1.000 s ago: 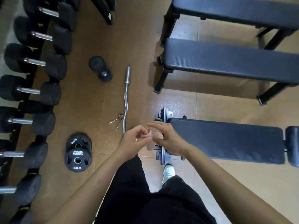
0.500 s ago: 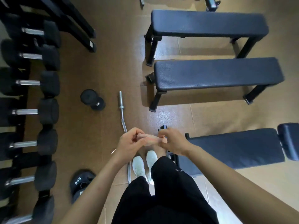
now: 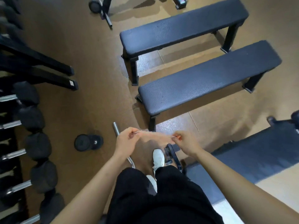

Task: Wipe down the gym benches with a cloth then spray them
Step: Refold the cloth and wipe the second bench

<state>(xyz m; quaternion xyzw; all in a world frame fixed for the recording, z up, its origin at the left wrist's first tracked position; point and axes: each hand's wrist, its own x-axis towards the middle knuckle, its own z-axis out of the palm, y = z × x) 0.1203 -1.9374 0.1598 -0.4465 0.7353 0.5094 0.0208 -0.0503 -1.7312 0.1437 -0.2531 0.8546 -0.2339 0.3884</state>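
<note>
A thin pale cloth point(image 3: 155, 137) is stretched between my two hands, blurred by motion. My left hand point(image 3: 127, 141) pinches its left end and my right hand point(image 3: 186, 142) pinches its right end, both above my white shoes. Two flat black benches lie ahead on the right: the nearer bench point(image 3: 208, 78) and the farther bench point(image 3: 182, 26). A third padded bench point(image 3: 258, 154) runs off to the right, just beside my right forearm. No spray bottle is in view.
A dumbbell rack point(image 3: 29, 143) lines the left edge. A loose dumbbell point(image 3: 88, 142) and a curl bar point(image 3: 116, 127) lie on the brown floor near my feet. Black rack feet point(image 3: 64, 78) reach in from the left, and wheeled equipment point(image 3: 100, 7) stands at the top.
My hands have drawn apart, spreading the bunched cloth out between them. The view has turned and moved forward, so the flat benches look closer and the weight plates have left the frame.
</note>
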